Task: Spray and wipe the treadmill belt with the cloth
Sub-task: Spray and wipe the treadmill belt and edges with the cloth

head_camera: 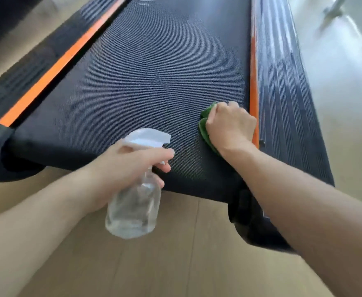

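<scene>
The black treadmill belt (145, 78) runs away from me, edged by orange stripes and ribbed side rails. My right hand (229, 125) grips a bunched green cloth (204, 125) and presses it on the belt close to the right orange stripe, near the belt's rear end. My left hand (130, 166) holds a clear spray bottle (133, 209) by its neck, fingers round the white trigger head (147, 137). The bottle hangs over the belt's rear edge and the floor, its nozzle facing the belt.
Light wooden floor (175, 264) lies in front of the treadmill's rear end. The right ribbed side rail (283, 86) and the left rail with its orange stripe (53, 69) border the belt. Black end caps (253, 226) stick out at the rear corners.
</scene>
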